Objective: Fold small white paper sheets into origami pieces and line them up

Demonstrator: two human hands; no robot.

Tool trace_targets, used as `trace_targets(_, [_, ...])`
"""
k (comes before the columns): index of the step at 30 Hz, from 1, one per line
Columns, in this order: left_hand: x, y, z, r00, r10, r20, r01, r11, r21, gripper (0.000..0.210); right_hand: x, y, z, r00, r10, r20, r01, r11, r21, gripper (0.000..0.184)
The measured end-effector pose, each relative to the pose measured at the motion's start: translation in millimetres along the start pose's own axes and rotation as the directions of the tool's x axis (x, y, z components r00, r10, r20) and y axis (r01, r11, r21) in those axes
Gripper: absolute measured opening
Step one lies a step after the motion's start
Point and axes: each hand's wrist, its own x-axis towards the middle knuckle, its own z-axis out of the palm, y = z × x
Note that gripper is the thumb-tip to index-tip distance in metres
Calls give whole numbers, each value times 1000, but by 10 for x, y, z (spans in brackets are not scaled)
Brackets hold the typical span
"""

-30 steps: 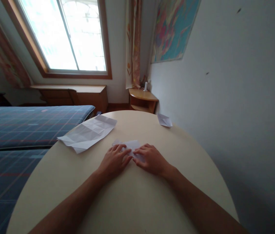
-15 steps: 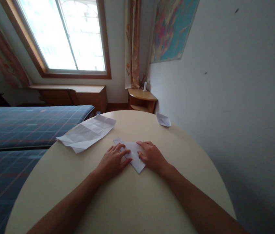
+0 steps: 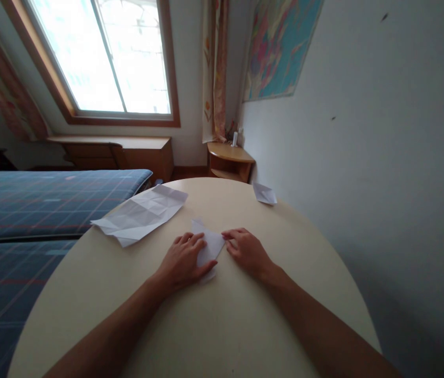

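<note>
One folded white paper (image 3: 211, 246) is lying near the middle of the round table (image 3: 214, 331), its left part hiding under the left hand (image 3: 182, 262); the view is cutting off both forearms (image 3: 117, 333). That hand is resting palm-down, thumb spread from the fingers, while the right hand (image 3: 246, 253) is bunching its fingertips at the paper's right corner, pinching or merely touching, I cannot tell. This corner is pointing toward the table's right edge; the long axis, partly covered, is seemingly running away from the far edge.
</note>
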Motion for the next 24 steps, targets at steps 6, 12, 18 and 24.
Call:
trace_targets(6, [-12,5,9,1000,11,7,-11,999,30,51,9,-34,-9,999,37,-26,-37,999,-19,24])
trace_targets(12, [1,-15,30,1000,27,-7,-27,999,22,33,0,-75,-31,998,57,-21,-57,998,-13,24])
trace_targets(18, [16,7,-4,997,54,63,-55,998,6,19,-15,-93,-30,1000,25,-4,-25,1000,-14,25])
trace_targets(24, [13,-58,31,994,92,56,-90,995,-41,21,-42,-80,-9,972,-233,27,232,972,38,37])
